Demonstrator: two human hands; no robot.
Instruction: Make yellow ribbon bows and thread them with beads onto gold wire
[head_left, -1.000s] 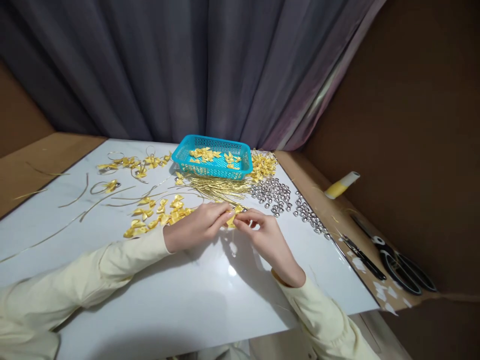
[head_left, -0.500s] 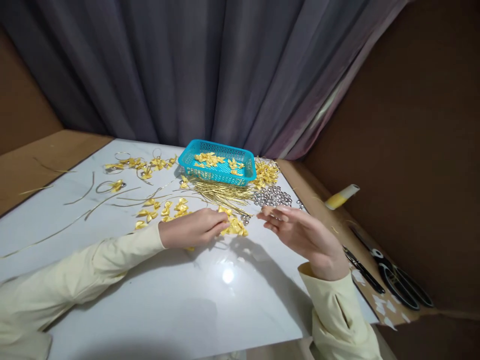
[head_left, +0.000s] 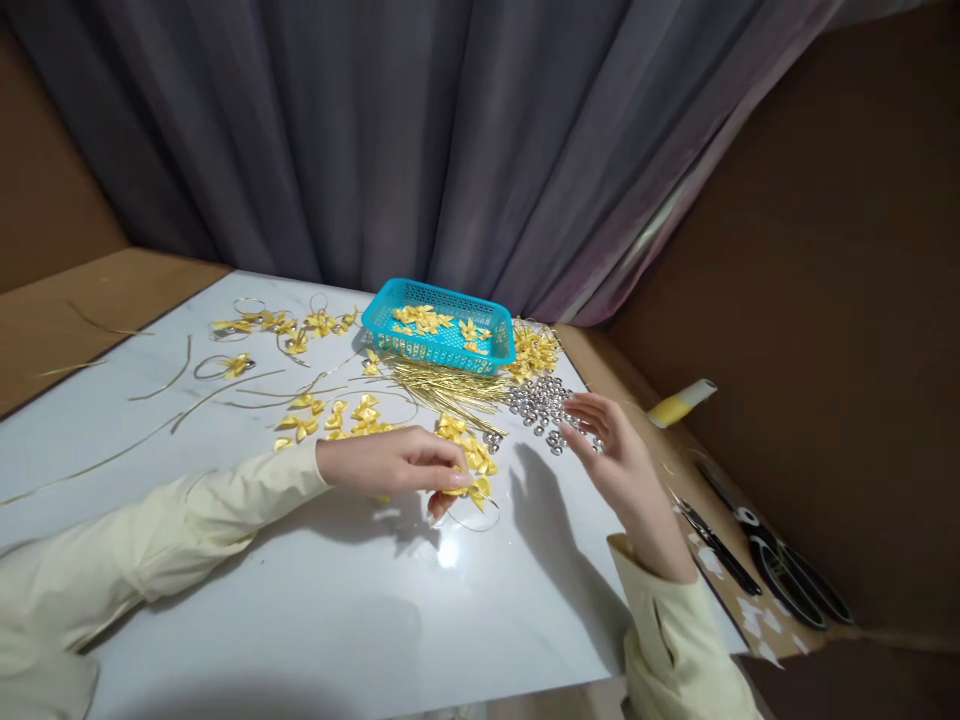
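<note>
Between the thumb and fingers of my left hand (head_left: 405, 465) is a yellow ribbon bow (head_left: 477, 490), with a thin loop of cord hanging from it. Just behind it lies a small pile of yellow bows (head_left: 469, 443). My right hand (head_left: 611, 455) is raised over the table's right side, fingers apart and curved, with nothing visible in it. Its fingertips are close to a heap of small silver bells or beads (head_left: 540, 400); I cannot tell which. More loose yellow bows (head_left: 365, 410) lie behind my left forearm.
A blue plastic basket (head_left: 439, 355) holding yellow bows stands at the back. Gold cords (head_left: 442, 388) lie before it. Finished-looking bows with loops (head_left: 319, 322) are at the back left. Scissors (head_left: 787, 570), a black-handled tool (head_left: 720, 548) and a yellow-white tube (head_left: 682, 403) lie along the right edge.
My left hand has turned, and the yellow bow with its cord loop now shows in its fingers. My right hand has moved right, towards the silver pieces, and its fingers have spread.
</note>
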